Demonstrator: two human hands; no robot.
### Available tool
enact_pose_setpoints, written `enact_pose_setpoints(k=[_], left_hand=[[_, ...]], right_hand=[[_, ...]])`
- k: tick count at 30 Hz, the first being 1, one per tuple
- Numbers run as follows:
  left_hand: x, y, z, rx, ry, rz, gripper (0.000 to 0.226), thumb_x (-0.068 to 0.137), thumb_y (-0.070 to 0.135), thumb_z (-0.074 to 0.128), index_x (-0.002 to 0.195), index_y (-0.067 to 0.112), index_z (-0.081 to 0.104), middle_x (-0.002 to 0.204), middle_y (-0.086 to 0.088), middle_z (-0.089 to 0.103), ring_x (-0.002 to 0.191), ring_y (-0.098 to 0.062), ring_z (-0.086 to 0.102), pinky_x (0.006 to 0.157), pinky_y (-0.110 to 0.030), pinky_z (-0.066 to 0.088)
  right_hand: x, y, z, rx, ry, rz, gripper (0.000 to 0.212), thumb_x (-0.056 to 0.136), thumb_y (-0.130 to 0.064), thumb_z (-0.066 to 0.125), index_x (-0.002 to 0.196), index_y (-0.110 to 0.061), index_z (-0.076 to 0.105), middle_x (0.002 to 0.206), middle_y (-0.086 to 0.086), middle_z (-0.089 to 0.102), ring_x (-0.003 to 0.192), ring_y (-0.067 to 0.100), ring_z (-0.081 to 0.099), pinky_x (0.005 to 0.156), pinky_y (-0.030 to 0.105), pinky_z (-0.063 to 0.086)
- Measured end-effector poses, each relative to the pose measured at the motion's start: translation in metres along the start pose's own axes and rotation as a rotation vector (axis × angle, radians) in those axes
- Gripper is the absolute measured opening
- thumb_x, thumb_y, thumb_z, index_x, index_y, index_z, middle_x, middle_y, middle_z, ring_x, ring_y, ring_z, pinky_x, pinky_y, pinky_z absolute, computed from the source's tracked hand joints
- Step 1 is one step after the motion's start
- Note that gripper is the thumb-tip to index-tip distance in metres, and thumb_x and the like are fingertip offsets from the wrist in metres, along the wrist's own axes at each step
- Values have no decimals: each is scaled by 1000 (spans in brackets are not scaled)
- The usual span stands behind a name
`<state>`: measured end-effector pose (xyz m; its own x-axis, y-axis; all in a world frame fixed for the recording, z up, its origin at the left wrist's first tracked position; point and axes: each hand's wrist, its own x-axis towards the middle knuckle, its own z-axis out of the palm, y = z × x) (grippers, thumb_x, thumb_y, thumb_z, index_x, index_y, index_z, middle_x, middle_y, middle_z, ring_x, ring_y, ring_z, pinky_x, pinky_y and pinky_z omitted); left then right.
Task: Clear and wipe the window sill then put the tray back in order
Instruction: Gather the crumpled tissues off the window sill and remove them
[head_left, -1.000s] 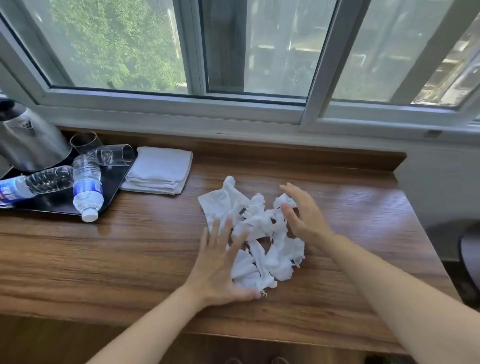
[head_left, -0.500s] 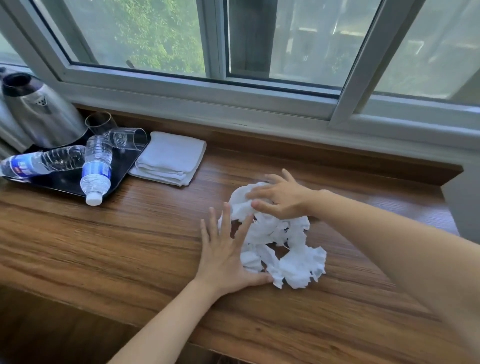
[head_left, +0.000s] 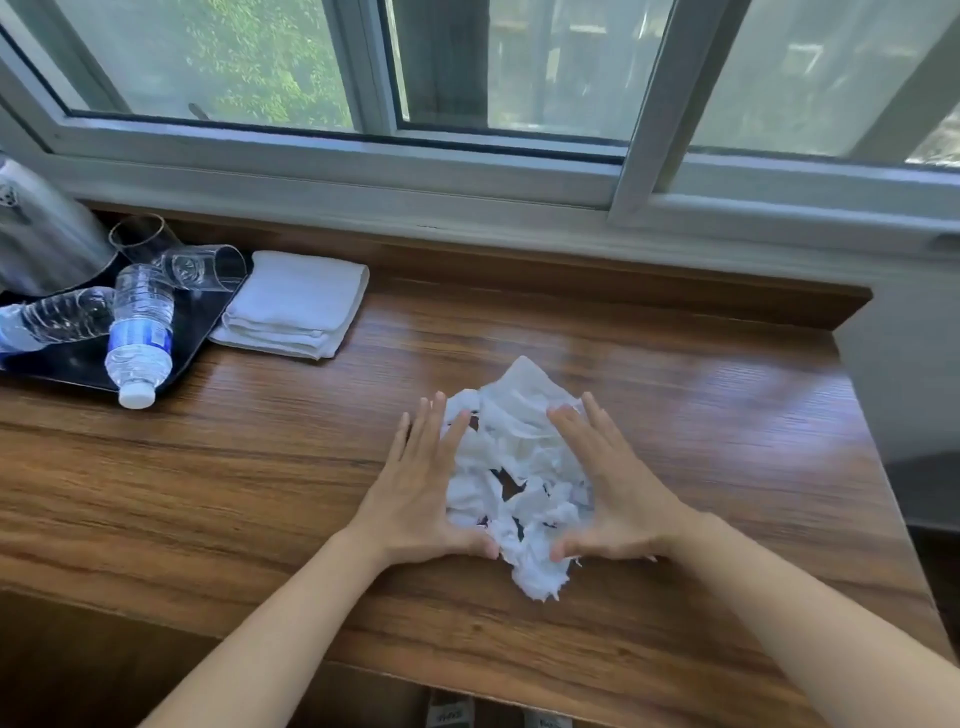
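- Your left hand (head_left: 422, 488) lies flat on the wooden window sill (head_left: 260, 467), fingers spread, pressed against the left edge of the pile of crumpled white tissue (head_left: 514, 467).
- Your right hand (head_left: 613, 488) mirrors it on the right edge, fingers extended; neither hand is closed around anything, and both thumbs meet the pile's near side.
- Tissue pile: sits mid-sill between the two palms, a loose tail spilling toward you past the thumbs.
- Black tray (head_left: 202, 322): far left of the sill, well apart from the pile.
- On the tray: two water bottles (head_left: 139, 332) lying on their sides, one cap overhanging the near rim; two clear glasses (head_left: 205, 267), one tipped over; a steel kettle (head_left: 41, 234) at the back.
- Folded white towel (head_left: 293, 304): just beside the tray's right edge, under the window frame (head_left: 363, 171).
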<state>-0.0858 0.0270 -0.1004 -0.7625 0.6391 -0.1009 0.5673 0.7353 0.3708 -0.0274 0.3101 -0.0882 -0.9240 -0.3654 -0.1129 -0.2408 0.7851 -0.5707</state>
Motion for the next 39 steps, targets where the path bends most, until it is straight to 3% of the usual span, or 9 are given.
enact_pose_setpoints(k=[4,7,9,15,20,24,29,36,39], left_hand=[[1,1,1,-41,-4,128,155,55,91,74,163,23,-16,167,-10,-33,156,-32,-27,127,-52,-5],[10,13,-6,-113,-49,107,157,55,86,78,156,35,-30,165,-2,-38,154,-23,-33,126,-42,-11],[16,19,-7,-123,-68,108,156,56,86,78,160,31,-24,169,-2,-28,155,-15,-30,129,-44,-8],[19,15,3,-120,5,107,141,60,85,76,165,21,8,172,3,-8,158,-7,-15,130,-35,-1],[16,5,4,-184,47,160,139,69,74,81,165,20,-4,172,1,-16,158,-11,-17,129,-34,-3],[28,-5,-2,-48,-61,119,132,67,92,61,165,33,-6,171,-8,-23,154,-24,-32,128,-45,-11],[38,-5,4,58,-78,160,125,75,98,28,164,17,-7,173,-12,-3,158,-21,-18,128,-38,-15],[32,-4,0,-212,-27,164,109,84,70,65,164,14,17,172,-2,20,157,-5,8,130,-29,6],[27,3,-11,-297,-36,144,91,91,40,77,161,13,25,166,-5,31,143,11,12,113,1,-1]], right_hand=[[11,-8,25,-114,140,-23,131,73,-91,60,167,-22,-1,172,-8,2,160,17,-15,131,46,1],[22,-16,31,-58,191,-33,122,76,-84,66,167,-27,6,169,-3,22,161,19,1,129,53,9],[22,-18,34,-24,225,-60,110,81,-85,57,165,-32,12,167,-2,27,160,20,12,126,59,16],[12,-7,27,-162,84,-163,140,64,-96,60,167,-22,3,175,0,-3,161,26,-10,129,54,1],[20,-5,33,-219,135,-142,127,70,-96,56,166,-23,14,170,-3,25,159,30,12,127,55,13],[28,0,31,-197,205,-125,108,74,-89,57,161,-30,30,162,0,39,152,26,26,122,47,24],[37,-7,32,-206,154,18,93,84,-81,36,163,-34,24,169,-2,28,158,24,14,126,45,13],[41,-15,36,-82,159,1,90,88,-73,46,161,-22,32,164,0,38,154,22,23,124,40,17],[49,-18,38,66,172,11,73,91,-60,64,150,-21,45,141,-12,53,133,15,47,117,43,35]])
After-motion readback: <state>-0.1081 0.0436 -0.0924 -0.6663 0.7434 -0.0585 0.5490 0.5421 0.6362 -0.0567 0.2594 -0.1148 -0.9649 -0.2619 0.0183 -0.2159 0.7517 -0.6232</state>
